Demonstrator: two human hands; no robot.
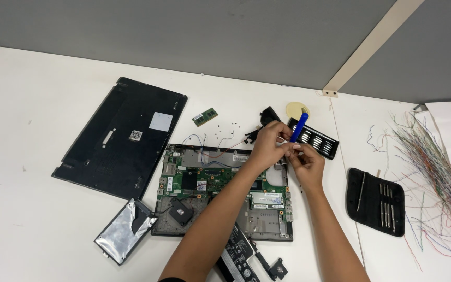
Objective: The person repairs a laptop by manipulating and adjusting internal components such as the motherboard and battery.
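Head view: our left hand and right hand meet above the opened laptop, fingers pinched round a blue screwdriver. We judge a slip could gouge the green board, or drop a tiny screw among the parts.

Electronics repair bench: opened laptop, tools

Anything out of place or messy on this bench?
Yes. Tiny screws lie scattered loose on the white table above the opened laptop, near a loose memory module, not in any tray. A tangle of coloured wires sprawls at the right edge.
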